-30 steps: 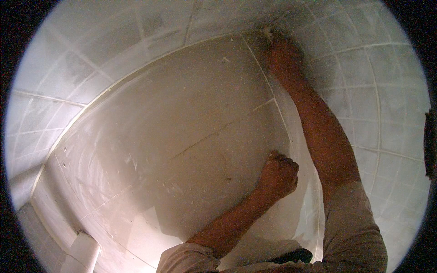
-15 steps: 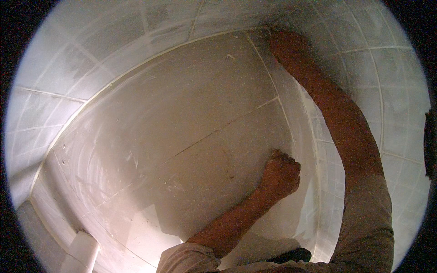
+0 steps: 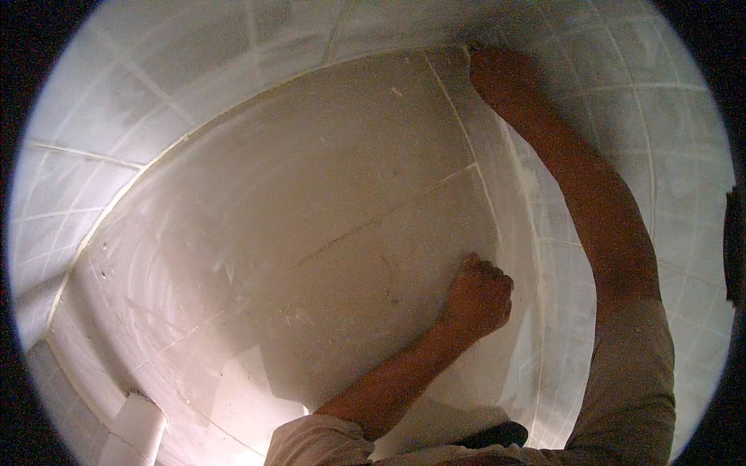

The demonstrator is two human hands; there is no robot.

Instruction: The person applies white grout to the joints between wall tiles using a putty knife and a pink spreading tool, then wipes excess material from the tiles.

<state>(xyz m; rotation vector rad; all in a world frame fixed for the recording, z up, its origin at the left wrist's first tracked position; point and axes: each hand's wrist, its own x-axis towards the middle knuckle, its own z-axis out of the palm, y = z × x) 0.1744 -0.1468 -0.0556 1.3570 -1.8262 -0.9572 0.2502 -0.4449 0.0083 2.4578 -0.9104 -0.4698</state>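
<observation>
My left hand (image 3: 480,297) is curled into a fist, resting at or just over the dusty tiled floor (image 3: 342,194). Whether anything is inside its fingers is hidden. Stretched far forward, my right hand (image 3: 501,68) reaches into the corner where the floor meets the far wall and the right wall. Its fingers are lost in dark shadow there, so I cannot see what they touch or hold. A pale grout line (image 3: 453,105) runs along the floor close to the right hand.
Pale tiled walls rise at the left (image 3: 85,179) and right (image 3: 676,171). A whitish pipe-like piece (image 3: 136,431) stands at the lower left beside a raised ledge (image 3: 97,334). A dark rounded shape (image 3: 501,435) shows near my body. Small crumbs lie on the floor.
The view has shifted slightly. My right hand stays in the far corner with only a small move of the arm to the right. My left fist keeps its place.
</observation>
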